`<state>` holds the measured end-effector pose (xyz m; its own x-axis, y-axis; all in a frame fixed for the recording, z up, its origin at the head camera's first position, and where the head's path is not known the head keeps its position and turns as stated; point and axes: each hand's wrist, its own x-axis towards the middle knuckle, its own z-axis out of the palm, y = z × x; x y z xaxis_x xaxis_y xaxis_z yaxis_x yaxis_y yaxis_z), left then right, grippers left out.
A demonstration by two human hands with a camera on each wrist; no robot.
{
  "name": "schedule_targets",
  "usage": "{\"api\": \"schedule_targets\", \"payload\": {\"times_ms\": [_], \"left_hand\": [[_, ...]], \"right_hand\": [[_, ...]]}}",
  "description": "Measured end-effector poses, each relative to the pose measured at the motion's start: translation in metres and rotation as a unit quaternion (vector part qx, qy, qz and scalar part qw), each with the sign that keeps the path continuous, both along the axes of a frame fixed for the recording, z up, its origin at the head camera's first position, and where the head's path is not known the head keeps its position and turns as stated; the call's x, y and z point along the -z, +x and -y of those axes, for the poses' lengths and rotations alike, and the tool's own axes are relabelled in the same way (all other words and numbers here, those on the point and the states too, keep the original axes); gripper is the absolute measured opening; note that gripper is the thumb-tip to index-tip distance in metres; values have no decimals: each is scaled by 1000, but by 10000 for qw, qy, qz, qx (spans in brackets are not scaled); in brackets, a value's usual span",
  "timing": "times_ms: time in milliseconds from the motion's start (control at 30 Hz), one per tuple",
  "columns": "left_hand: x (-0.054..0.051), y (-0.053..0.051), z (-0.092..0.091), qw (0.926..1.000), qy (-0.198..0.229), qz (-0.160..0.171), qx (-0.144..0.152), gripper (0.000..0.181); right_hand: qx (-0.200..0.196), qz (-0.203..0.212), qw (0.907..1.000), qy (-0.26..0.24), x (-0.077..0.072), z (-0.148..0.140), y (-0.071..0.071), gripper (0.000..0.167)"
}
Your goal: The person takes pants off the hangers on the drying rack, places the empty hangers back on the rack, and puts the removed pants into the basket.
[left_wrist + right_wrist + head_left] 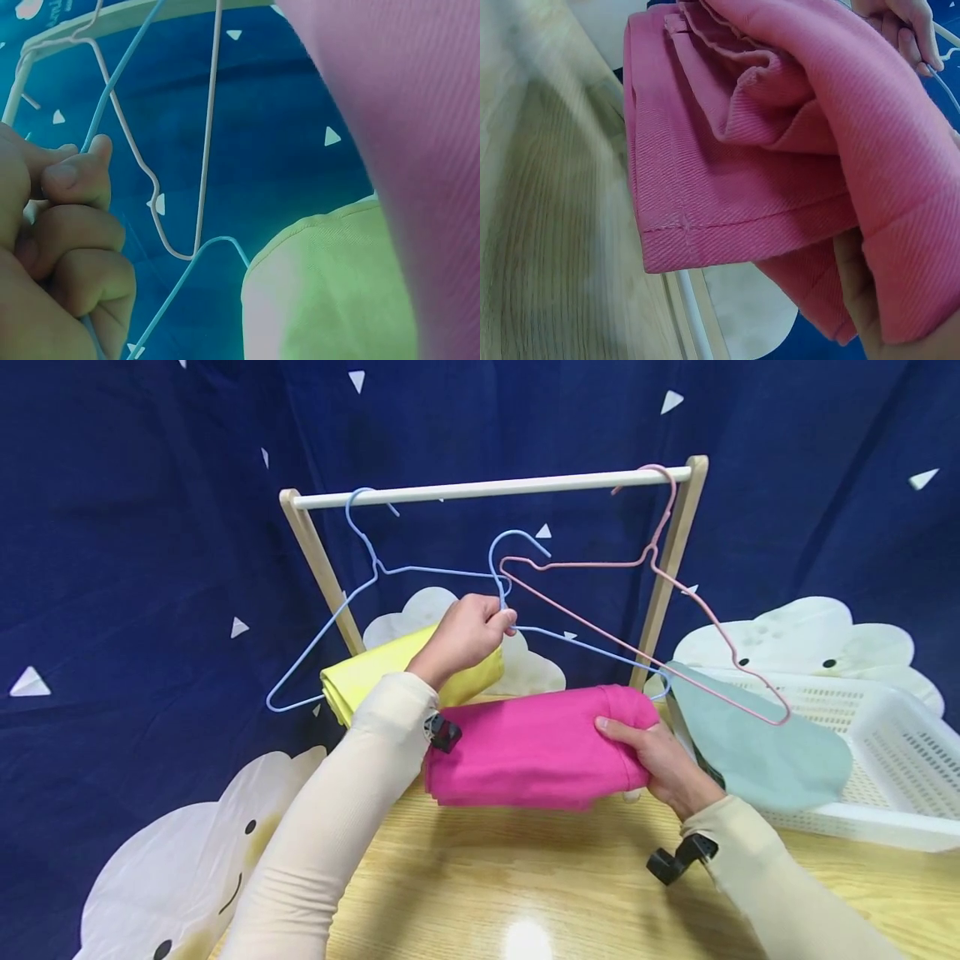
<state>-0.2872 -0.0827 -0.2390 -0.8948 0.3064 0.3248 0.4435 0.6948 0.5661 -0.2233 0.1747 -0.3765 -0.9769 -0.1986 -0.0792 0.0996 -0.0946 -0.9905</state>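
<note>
Left sleeve (330,827) is sitting nearest, left hand (468,631) gripping blue hanger (600,649) by its neck below the rack rail (487,490), closer to it than right hand (667,764), which is holding pink cloth (525,747) lower, in front of that rail, long axis running roughly parallel.

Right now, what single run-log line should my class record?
left hand: grips blue hanger; right hand: holds pink cloth; rail: another blue hanger with yellow cloth, bare pink hanger; white basket: green cloth
</note>
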Motion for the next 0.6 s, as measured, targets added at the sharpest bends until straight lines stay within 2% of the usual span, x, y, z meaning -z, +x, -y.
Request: {"api": "schedule_targets", "payload": {"times_ms": [200,333,400,500,600], "left_hand": [[2,1,-2,9997,247,-14,89,44],[-1,3,-5,9993,329,3,161,44],[-3,3,-6,9990,378,37,219,43],[-3,3,-7,9969,612,304,386,40],[-2,2,-5,9891,1078,822,568,38]], "right_hand": [[-188,-339,9988,-292,3,-2,0,15],[-330,-217,9987,-334,4,-3,0,13],[-387,-119,9990,-198,5,-3,-1,12],[-422,78,9991,15,7,-1,-2,12],[-377,233,9989,143,7,0,-3,11]]}}
